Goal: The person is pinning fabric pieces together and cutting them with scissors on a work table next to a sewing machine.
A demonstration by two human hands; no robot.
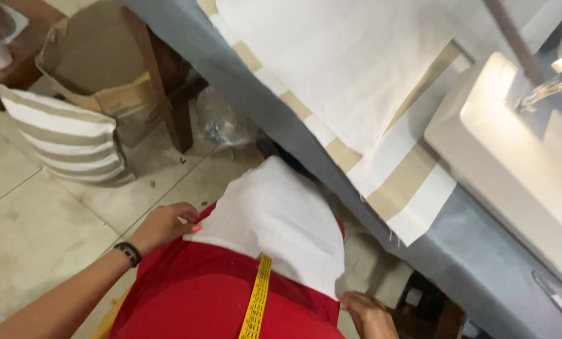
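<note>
A grey table (482, 251) runs from twelve to five o'clock, bearing striped beige-and-white fabric (369, 113) and a white sewing machine (513, 144). At six o'clock, white cloth (275, 220) lies across the red lap. The left hand (165, 225) pinches its nine o'clock edge; the right hand (365, 314) grips its five o'clock corner. A yellow tape measure (258, 304) hangs below.

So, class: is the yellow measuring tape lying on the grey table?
No, the yellow measuring tape hangs down over the red garment on the person's lap, below the white cloth, away from the grey table.
</note>
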